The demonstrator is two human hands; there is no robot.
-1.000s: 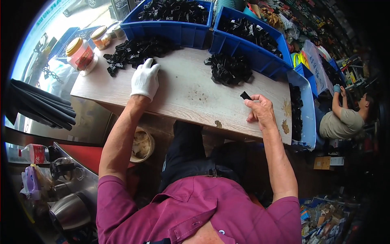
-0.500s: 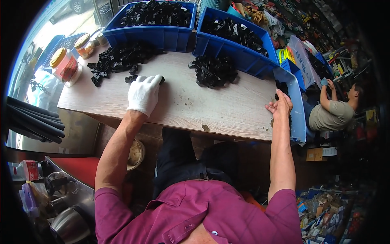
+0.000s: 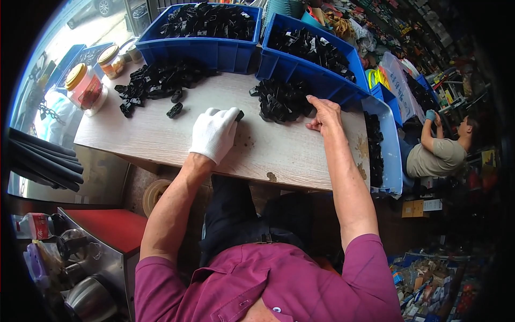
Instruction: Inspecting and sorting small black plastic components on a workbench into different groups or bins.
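My left hand [image 3: 213,135], in a white knitted glove, is closed over the middle of the wooden table [image 3: 214,91]. A small black plastic part [image 3: 240,115] sticks out at its fingertips; what kind of part I cannot make out. My bare right hand [image 3: 326,115] is at the right edge of a heap of black parts [image 3: 281,100], forefinger and thumb apart, with nothing visible between them. Whether the forefinger touches the heap is unclear. To the left of the glove lies a single black part [image 3: 174,110], in front of a wider heap of similar parts [image 3: 155,83].
Two blue bins [image 3: 196,53] [image 3: 314,72] full of black parts stand along the far edge. A pale blue tray [image 3: 394,155] adjoins the table's right end, and lidded jars [image 3: 86,88] stand at the left. Another person [image 3: 437,153] works at the far right.
My left hand has moved right with a black part, leaving a single part behind. My right hand has come from the tray at the table's right end to the right heap.
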